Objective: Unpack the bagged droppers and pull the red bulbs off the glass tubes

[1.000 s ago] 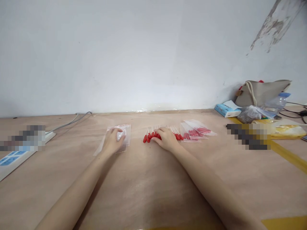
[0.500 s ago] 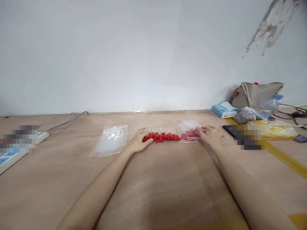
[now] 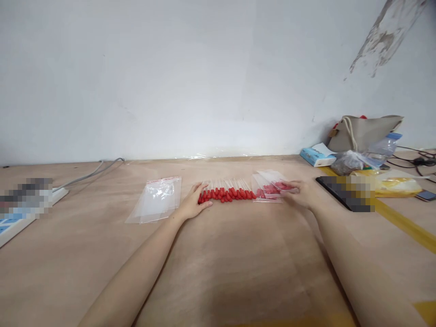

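Soft light across the wall (image 3: 170, 77), glare on clear bags (image 3: 163, 188), dim shadow low on the table (image 3: 252, 263)

This looks like a plain room with a work spot in it. It could be in a home or a small workshop; I can't tell which. A big brown surface (image 3: 238, 254) runs up to a white wall (image 3: 204, 81) at 12 o'clock. The wall has a messy, peeling patch (image 3: 384, 43) at 2 o'clock. Thin sticks with red ends (image 3: 226, 194) lie in a row near 6 o'clock, with flat clear bags (image 3: 156, 202) at 8. Everyday things sit at 3 o'clock: a blue pack (image 3: 315, 157) and a cloth bag (image 3: 368, 134).
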Demonstrator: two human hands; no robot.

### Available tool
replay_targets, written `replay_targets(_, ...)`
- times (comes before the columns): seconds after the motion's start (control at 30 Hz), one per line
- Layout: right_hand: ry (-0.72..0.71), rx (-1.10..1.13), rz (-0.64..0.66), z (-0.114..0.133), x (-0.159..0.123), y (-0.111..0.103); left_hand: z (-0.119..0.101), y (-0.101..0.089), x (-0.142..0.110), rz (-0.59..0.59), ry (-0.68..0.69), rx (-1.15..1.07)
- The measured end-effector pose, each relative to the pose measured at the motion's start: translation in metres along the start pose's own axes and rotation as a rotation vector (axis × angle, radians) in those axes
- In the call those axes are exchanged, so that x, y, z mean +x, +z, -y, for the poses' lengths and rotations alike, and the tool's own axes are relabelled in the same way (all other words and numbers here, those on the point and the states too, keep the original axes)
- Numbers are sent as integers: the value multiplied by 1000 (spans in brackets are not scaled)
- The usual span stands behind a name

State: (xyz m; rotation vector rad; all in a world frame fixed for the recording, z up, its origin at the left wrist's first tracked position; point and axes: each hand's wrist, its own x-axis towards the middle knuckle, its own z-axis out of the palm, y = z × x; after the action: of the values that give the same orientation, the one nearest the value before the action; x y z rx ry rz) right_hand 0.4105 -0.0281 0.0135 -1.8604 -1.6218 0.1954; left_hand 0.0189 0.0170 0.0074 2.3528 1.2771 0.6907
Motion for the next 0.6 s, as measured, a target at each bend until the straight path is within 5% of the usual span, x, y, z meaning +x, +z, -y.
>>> replay_targets(0.1,15,-18,-60,-4,4,7,3,1,2,-23,-1,-2)
replay_targets(0.23,47,-64,-357,1,2,10,5,1,4,-42,9,-7)
replay_targets(0.4,-46,96,-612,39,-4,-9,7,4,6,-98,-12,-27)
replay_targets(0.47,-66,325,-541,63,-9,-16,8,4,7,-98,-28,-40)
replay_targets(0.6,3,776,45,109,-29,-2,9,-9,7,-28,-11,-45)
